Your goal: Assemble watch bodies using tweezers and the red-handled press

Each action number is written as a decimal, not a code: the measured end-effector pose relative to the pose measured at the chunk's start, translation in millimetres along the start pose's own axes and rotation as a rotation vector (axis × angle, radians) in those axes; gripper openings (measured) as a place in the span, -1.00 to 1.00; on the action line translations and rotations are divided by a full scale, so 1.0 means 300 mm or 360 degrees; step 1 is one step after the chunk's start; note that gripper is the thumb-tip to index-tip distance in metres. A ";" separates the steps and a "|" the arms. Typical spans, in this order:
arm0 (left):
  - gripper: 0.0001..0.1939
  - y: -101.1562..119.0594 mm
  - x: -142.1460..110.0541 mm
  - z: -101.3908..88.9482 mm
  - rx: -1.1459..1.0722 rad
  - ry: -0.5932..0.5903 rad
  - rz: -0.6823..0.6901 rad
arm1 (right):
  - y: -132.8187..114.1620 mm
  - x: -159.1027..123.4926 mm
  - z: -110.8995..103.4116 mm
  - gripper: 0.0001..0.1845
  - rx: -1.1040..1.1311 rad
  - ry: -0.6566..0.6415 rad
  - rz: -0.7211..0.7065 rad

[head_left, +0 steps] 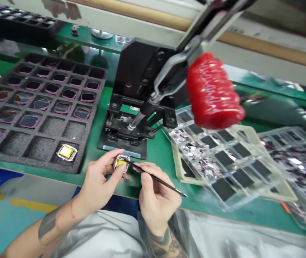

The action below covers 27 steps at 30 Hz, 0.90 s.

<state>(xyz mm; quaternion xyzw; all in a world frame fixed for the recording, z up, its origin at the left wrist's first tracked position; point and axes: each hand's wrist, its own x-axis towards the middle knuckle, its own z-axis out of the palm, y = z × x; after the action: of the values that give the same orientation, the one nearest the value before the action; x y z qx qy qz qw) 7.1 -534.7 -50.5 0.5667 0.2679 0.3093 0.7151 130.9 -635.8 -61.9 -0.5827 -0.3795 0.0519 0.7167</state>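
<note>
My left hand (pixel 96 182) pinches a small square component (pixel 121 163) with a yellow centre and a silvery pink-edged rim. My right hand (pixel 155 199) is shut on a thin black pointed tool (pixel 156 179), and its far end reaches the component's yellow face. A black foam tray (pixel 38 154) lies to the left of my hands, with rows of square pockets. Many pockets hold dark pink-rimmed pieces. A matching yellow-centred component (pixel 66 152) sits in a front pocket, and several pockets next to it show bare foam.
A black toggle press (pixel 139 93) with a red grip (pixel 213 91) stands ahead on the green bench mat (pixel 155 154). Clear plastic compartment trays (pixel 230 168) holding black pads and silvery scraps lie to the right. The bench's front edge runs just beyond my hands.
</note>
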 end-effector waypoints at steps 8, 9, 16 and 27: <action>-0.59 0.001 0.001 0.003 0.0023 -0.0008 -0.0001 | -0.008 0.006 0.005 -0.73 0.0110 -0.0019 -0.0006; -0.59 0.001 0.002 0.003 0.0031 -0.0007 0.0002 | -0.006 0.006 0.004 -0.74 0.0112 -0.0026 -0.0005; -0.61 0.012 -0.001 -0.008 0.0033 -0.0066 0.0027 | 0.006 0.026 -0.021 -0.87 0.0412 -0.0116 0.0355; -0.56 0.045 0.021 0.007 -0.0212 0.0135 0.0046 | 0.026 0.006 0.004 -0.85 0.0275 0.0219 0.0193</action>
<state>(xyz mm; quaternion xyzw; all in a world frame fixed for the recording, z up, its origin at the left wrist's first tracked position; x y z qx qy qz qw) 10.9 -529.2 -37.0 0.5082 0.2686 0.3604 0.7347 134.3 -631.4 -68.0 -0.5428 -0.2876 0.0877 0.7842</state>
